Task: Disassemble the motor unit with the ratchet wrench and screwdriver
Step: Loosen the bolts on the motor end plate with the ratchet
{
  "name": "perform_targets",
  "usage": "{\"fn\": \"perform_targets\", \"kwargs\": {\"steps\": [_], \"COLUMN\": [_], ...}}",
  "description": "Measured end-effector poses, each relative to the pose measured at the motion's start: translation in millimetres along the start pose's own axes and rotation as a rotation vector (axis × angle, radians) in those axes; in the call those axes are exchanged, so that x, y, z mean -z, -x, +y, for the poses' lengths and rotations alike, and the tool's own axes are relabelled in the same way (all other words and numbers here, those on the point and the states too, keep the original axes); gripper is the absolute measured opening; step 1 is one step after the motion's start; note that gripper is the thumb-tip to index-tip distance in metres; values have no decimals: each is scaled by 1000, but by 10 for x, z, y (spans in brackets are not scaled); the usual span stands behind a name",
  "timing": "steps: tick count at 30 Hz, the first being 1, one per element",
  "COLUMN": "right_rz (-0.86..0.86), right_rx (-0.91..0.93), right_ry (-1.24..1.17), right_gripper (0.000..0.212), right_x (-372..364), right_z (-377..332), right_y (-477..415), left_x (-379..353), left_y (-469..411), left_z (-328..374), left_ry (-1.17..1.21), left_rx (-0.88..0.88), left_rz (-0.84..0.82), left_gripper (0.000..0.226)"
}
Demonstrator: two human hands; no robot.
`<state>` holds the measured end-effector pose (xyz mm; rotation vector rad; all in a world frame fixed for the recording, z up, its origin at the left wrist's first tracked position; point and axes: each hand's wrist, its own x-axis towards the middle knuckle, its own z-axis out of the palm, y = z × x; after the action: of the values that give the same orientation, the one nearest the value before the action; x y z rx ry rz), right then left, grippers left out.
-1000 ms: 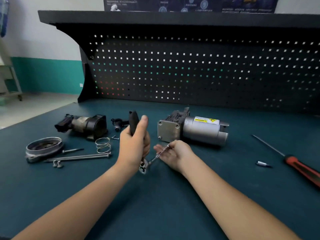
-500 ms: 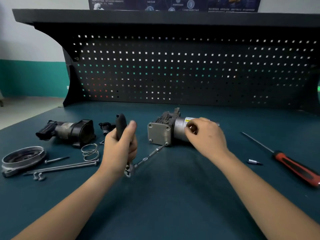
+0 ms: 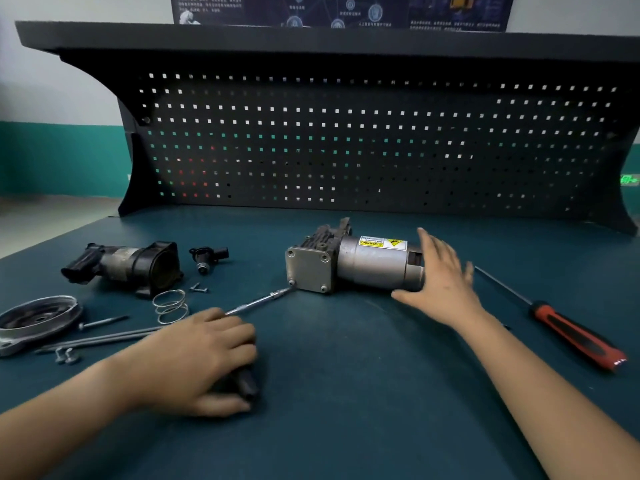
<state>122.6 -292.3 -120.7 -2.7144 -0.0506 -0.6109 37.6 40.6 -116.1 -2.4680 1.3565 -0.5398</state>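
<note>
Near the middle of the dark teal table (image 3: 346, 410), the left hand (image 3: 204, 358) lies low, palm down, fingers curled round the black handle of the chrome ratchet wrench (image 3: 258, 302). Its long shaft runs far-right to a corner bolt on the grey cylindrical motor unit (image 3: 367, 265). The right hand (image 3: 440, 278), fingers spread straight, sits at the motor's right end. A red-and-black screwdriver (image 3: 571, 332) lies right of it, a wire spring (image 3: 170, 306) left, and a black pegboard (image 3: 346, 150) walls the far edge.
</note>
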Motion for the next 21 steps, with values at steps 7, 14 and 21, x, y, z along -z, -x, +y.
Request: {"fn": "perform_targets", "kwargs": {"steps": [7, 14, 21], "right_rz": [-152, -202, -51], "right_rx": [-237, -292, -383], "right_ry": [-588, -688, -623], "right_gripper": [125, 124, 99], "right_x": [-112, -168, -149], "right_z": [256, 210, 177], "right_y": [-42, -42, 184], "left_x": [122, 51, -207], "left_y": [53, -1536, -2557], "left_z": [-165, -47, 97], "left_ry": [454, 166, 39], "left_rx": [267, 324, 331], "left_rz": [-301, 85, -35], "left_gripper": [42, 74, 128]}}
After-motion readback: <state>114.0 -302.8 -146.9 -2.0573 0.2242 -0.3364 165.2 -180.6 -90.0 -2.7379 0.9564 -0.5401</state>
